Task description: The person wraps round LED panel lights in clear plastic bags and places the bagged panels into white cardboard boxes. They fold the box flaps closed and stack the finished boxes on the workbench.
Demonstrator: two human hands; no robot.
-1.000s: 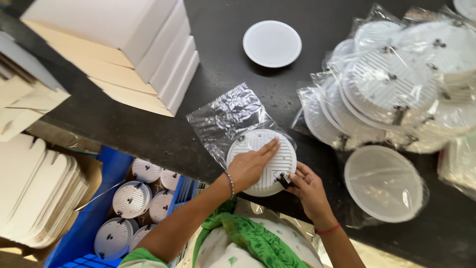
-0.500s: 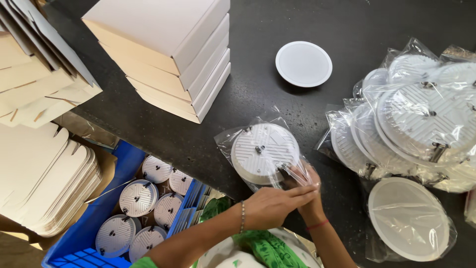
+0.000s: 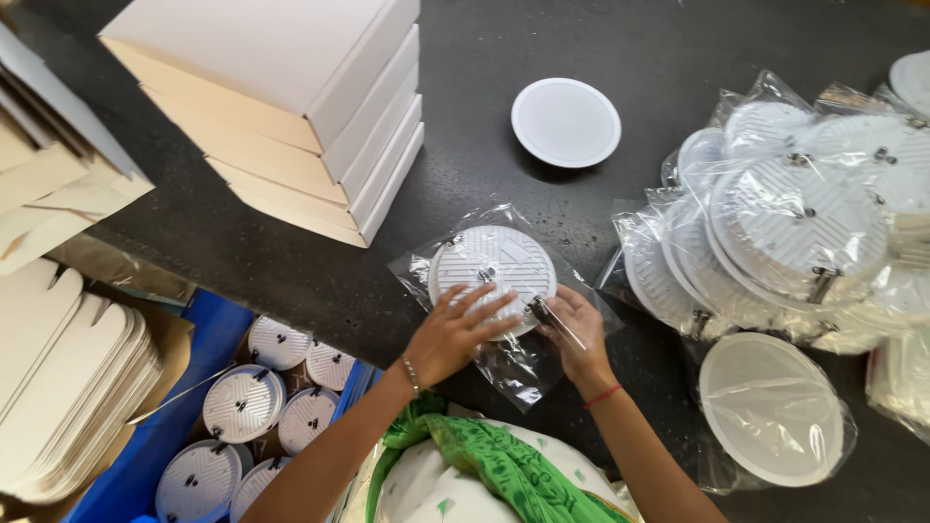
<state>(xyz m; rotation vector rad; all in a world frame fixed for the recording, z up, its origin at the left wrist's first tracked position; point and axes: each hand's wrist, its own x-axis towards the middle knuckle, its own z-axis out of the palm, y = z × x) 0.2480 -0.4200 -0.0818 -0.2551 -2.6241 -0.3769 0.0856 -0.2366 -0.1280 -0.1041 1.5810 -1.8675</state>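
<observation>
On the dark table, a round white ribbed light fixture lies inside a clear plastic bag just ahead of the person. The left hand rests flat at its 7 o'clock edge with fingers spread, gripping nothing, while the right hand at 4 o'clock pinches the fixture's metal spring clip through the bag. A pile of bagged fixtures sits at 3 o'clock, stacked white boxes at 10 o'clock, and a bare white disc at 12 o'clock.
</observation>
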